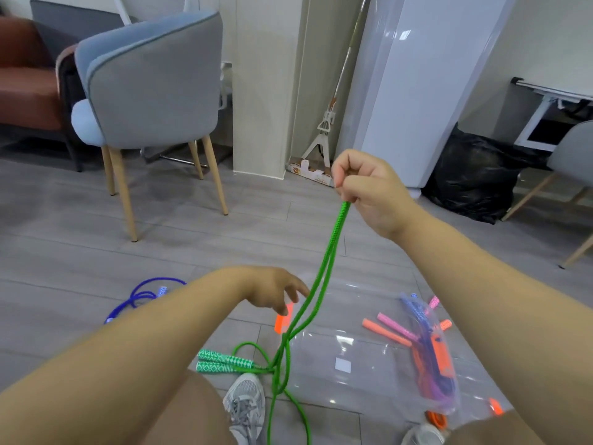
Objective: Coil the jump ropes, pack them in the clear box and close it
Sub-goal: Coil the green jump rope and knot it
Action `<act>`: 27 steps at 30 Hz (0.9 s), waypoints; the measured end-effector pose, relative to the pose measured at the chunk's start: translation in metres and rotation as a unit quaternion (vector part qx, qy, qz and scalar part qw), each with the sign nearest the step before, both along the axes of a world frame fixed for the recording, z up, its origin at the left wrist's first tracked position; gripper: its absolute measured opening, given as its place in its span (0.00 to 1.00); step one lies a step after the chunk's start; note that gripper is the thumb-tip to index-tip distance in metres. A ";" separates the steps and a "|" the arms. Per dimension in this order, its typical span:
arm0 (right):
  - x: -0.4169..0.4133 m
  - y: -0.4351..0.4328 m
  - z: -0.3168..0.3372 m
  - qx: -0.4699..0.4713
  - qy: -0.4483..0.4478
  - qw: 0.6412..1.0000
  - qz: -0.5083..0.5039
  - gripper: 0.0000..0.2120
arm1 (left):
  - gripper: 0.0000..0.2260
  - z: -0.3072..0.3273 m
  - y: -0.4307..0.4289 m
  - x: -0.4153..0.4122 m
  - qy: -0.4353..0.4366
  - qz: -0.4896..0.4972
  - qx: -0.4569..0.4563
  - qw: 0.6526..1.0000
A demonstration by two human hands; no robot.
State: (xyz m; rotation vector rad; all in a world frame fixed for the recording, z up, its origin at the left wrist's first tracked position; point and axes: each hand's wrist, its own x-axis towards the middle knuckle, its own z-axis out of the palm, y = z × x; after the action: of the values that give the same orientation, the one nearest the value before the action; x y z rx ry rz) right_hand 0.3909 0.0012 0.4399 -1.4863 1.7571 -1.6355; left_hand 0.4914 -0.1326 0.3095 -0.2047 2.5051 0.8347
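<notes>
Single view logged: the camera is worn on the head and aimed forward and down at the floor (96, 252). The scene is taken from above and behind both forearms, which enter from the bottom corners. The right hand (369, 191) is framed near centre, raised towards the lens. The left hand (272, 293) is framed lower, nearer the floor. The green rope (324, 274), pinched in the right hand, is followed down to the bottom edge, beside a grey shoe (245, 403) (the view there is almost straight down). A grey chair (154, 85) is caught upper left, well apart from the hands. Straight lines are bowed by the wide-angle lens.
</notes>
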 end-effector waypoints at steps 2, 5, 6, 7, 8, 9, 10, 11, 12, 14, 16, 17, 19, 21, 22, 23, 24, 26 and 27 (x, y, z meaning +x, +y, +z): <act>-0.002 0.011 -0.018 0.025 0.003 1.000 -0.010 0.06 | 0.23 -0.014 0.005 -0.006 -0.012 -0.020 -0.017 1.000; -0.007 0.028 -0.047 0.067 -0.001 0.998 -0.016 0.06 | 0.19 -0.029 0.013 -0.015 -0.002 -0.034 0.013 0.999; -0.009 0.033 -0.055 0.076 -0.003 0.997 -0.020 0.07 | 0.18 -0.034 0.016 -0.017 -0.012 -0.042 0.035 0.998; -0.011 0.038 -0.062 0.080 -0.007 0.996 -0.026 0.07 | 0.18 -0.038 0.018 -0.018 -0.028 -0.052 0.049 0.997; -0.014 0.042 -0.068 0.080 -0.012 0.996 -0.032 0.07 | 0.18 -0.044 0.022 -0.020 -0.044 -0.064 0.057 0.995; -0.017 0.046 -0.072 0.075 -0.018 0.996 -0.037 0.07 | 0.19 -0.050 0.025 -0.021 -0.056 -0.073 0.063 0.994; -0.020 0.050 -0.077 0.068 -0.025 0.996 -0.044 0.08 | 0.21 -0.057 0.029 -0.023 -0.060 -0.079 0.070 0.993; -0.023 0.053 -0.081 0.060 -0.032 0.996 -0.051 0.08 | 0.22 -0.062 0.034 -0.025 -0.060 -0.086 0.078 0.991; -0.026 0.056 -0.086 0.055 -0.040 0.996 -0.059 0.08 | 0.24 -0.069 0.039 -0.027 -0.060 -0.093 0.087 0.990; -0.031 0.063 -0.095 0.053 -0.053 0.994 -0.081 0.08 | 0.23 -0.077 0.051 -0.030 -0.075 -0.094 0.131 0.984; -0.038 0.068 -0.103 0.054 -0.061 0.991 -0.104 0.08 | 0.18 -0.083 0.060 -0.034 -0.079 -0.095 0.170 0.978; -0.041 0.071 -0.107 0.054 -0.065 0.989 -0.117 0.08 | 0.13 -0.084 0.062 -0.036 -0.072 -0.101 0.177 0.976; -0.049 0.075 -0.109 0.062 -0.066 0.984 -0.156 0.08 | 0.07 -0.086 0.064 -0.036 -0.067 -0.093 0.194 0.974; -0.057 0.079 -0.111 0.089 -0.051 0.973 -0.209 0.08 | 0.04 -0.086 0.060 -0.037 -0.070 -0.031 0.234 0.969; -0.061 0.083 -0.110 0.109 -0.040 0.966 -0.232 0.08 | 0.06 -0.085 0.057 -0.038 -0.055 0.013 0.251 0.966; -0.064 0.087 -0.110 0.137 -0.025 0.959 -0.247 0.08 | 0.07 -0.083 0.052 -0.039 -0.020 0.057 0.264 0.963; -0.067 0.093 -0.110 0.179 -0.005 0.951 -0.251 0.08 | 0.07 -0.080 0.048 -0.040 0.022 0.090 0.263 0.960; -0.070 0.106 -0.109 0.298 0.021 0.929 -0.218 0.12 | 0.05 -0.073 0.037 -0.040 0.094 0.127 0.255 0.954; -0.070 0.112 -0.109 0.358 0.019 0.916 -0.183 0.12 | 0.05 -0.067 0.034 -0.039 0.117 0.136 0.255 0.950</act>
State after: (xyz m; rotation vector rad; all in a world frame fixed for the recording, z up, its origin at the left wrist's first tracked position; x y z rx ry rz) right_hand 0.3206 0.1136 0.3307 -0.8803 2.3993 -0.8963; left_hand 0.4520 -0.0987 0.2425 -0.2904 2.3968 1.6726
